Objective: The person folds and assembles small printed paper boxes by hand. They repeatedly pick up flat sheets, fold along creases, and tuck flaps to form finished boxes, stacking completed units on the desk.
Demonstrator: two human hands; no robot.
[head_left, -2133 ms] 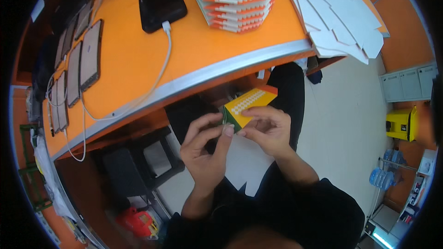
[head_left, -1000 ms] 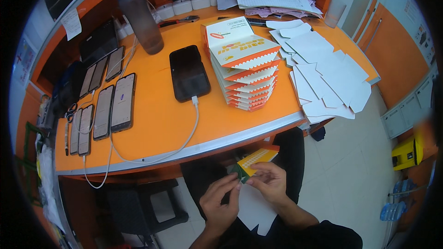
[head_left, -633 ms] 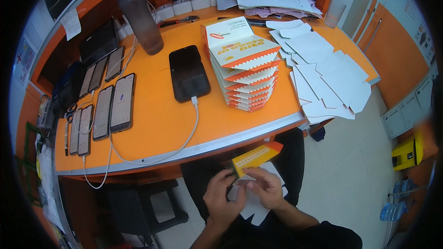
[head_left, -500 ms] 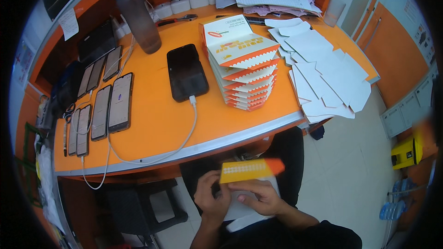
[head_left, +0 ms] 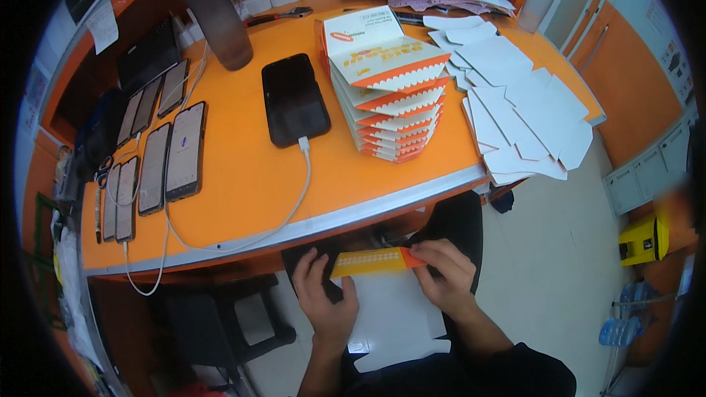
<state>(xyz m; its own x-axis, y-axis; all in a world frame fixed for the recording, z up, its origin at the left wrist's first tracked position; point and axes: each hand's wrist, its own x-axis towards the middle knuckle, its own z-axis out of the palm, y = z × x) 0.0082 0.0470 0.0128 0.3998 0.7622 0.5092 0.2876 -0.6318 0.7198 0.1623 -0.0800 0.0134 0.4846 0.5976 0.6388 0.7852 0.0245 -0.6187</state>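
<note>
A partly folded cardboard box (head_left: 404,323) rests over my lap, white inside, with a yellow and orange side panel (head_left: 368,262) standing up along its far edge. My right hand (head_left: 447,277) pinches the orange end of this panel between thumb and fingers. At the panel's yellow end is my left hand (head_left: 323,301), its thumb and fingers spread apart; whether the thumb touches the cardboard is hard to tell. On the orange desk ahead stands a stack of folded boxes (head_left: 393,73), white with orange scalloped edges. Flat white cardboard blanks (head_left: 526,103) lie in a loose pile right of it.
A black phone (head_left: 294,101) on a white cable lies left of the stack. Several more phones (head_left: 185,151) line the desk's left side. A blue-capped bottle (head_left: 215,18) stands behind them. A black stool (head_left: 220,323) sits under the desk's metal-trimmed front edge (head_left: 294,231).
My right hand has moved right and up onto the panel's orange end. My left hand has opened its fingers and shifted slightly left. The panel sits lower and farther left, showing more white cardboard.
</note>
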